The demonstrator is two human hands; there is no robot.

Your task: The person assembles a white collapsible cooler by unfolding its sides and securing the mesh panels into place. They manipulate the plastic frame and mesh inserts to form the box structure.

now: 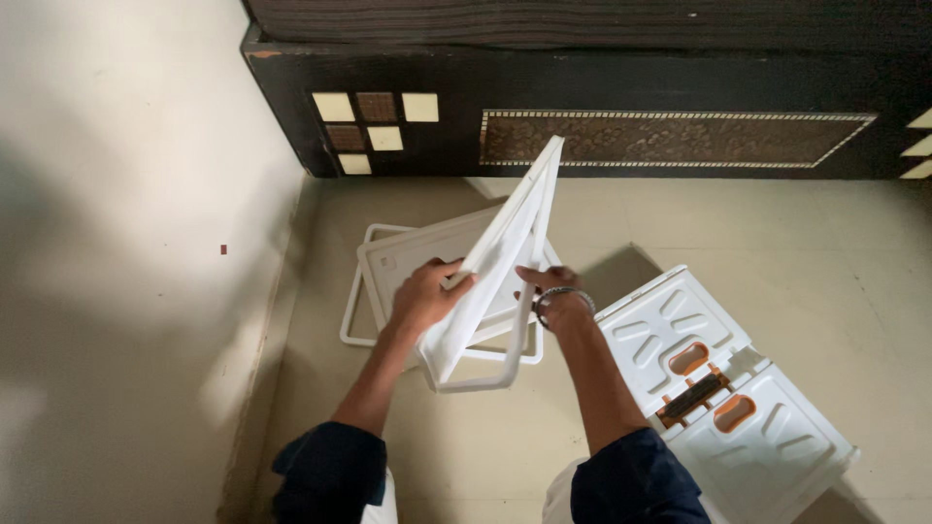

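Gripping a white flat plastic panel (505,262) from either side, both hands hold it tilted on edge above the beige tiled floor (777,233), as the head camera looks down on them. The left hand (424,296) is clenched around the panel's near edge, fingers wrapped over the rim, while the right hand (547,281), with a metal bracelet (563,296) on its wrist, grasps the far side, partly hidden behind the panel. The panel's upper corner points toward the dark wooden bed frame (602,87) with inlaid cream and brown squares, and its lower rounded corner hangs just above the floor. Directly beneath the hands lies another white plastic panel with a tubular frame (388,272), flat on the floor and partly covered from view by the raised one. To the right, near the right forearm, a white folded plastic piece with orange oval cut-outs and a dark handle (723,388) rests flat on the floor. A plain cream wall (126,243) runs along the left. Dark blue sleeves (330,471) cover both upper arms.
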